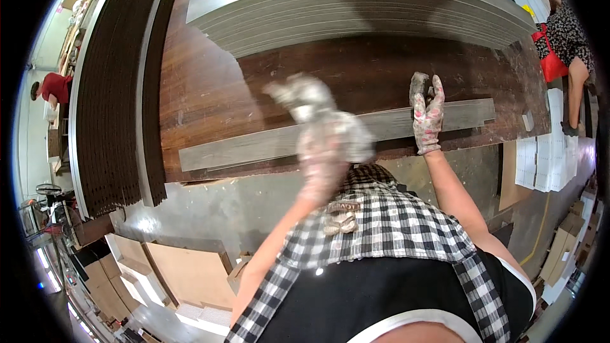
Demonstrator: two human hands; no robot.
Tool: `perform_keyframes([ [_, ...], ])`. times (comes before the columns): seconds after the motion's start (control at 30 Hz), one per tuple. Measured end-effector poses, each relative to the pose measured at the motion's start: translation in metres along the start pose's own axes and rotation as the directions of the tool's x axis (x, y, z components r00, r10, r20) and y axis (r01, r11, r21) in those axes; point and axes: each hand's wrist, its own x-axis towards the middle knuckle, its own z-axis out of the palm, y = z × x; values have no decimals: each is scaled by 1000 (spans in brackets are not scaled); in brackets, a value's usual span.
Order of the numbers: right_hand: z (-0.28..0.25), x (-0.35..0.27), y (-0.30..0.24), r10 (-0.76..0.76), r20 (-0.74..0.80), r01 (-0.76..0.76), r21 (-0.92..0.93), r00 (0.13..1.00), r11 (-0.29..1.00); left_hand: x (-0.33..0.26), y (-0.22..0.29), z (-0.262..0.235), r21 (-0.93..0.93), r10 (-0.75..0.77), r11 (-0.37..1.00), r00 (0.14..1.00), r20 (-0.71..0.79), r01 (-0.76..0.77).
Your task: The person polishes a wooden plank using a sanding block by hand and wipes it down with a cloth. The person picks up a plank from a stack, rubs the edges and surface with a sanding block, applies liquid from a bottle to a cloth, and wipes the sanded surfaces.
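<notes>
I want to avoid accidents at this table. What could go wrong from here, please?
The narrow grey strip lies close to the front edge of the table, so a pull might drag it off. The left hand shows as a blur over the strip; a careless sweep could knock it askew. The layered grey stack beyond might slide if bumped.

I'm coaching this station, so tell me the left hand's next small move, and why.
I'd suggest moving the left hand toward the left end of the near gray strip: that hand, blurred, is over the strip's middle, the right hand lies across nearer the right end, and the left end looks unsupported by either.
</notes>
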Motion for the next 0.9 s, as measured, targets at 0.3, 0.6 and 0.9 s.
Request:
perform_keyframes([
  [0.3,9,-28,-86,-36,170,-74,601,985,796,45,-33,-66,-878,-228,470,950,-212,-83],
  [0.6,44,-45,-106,-469,358,535,-108,807,838,21,-73,-19,-818,-211,574,972,-105,36],
  [0.9,55,-38,-105,-479,173,455,159,861,876,27,-50,-7,-841,-263,541,949,-174,-5],
])
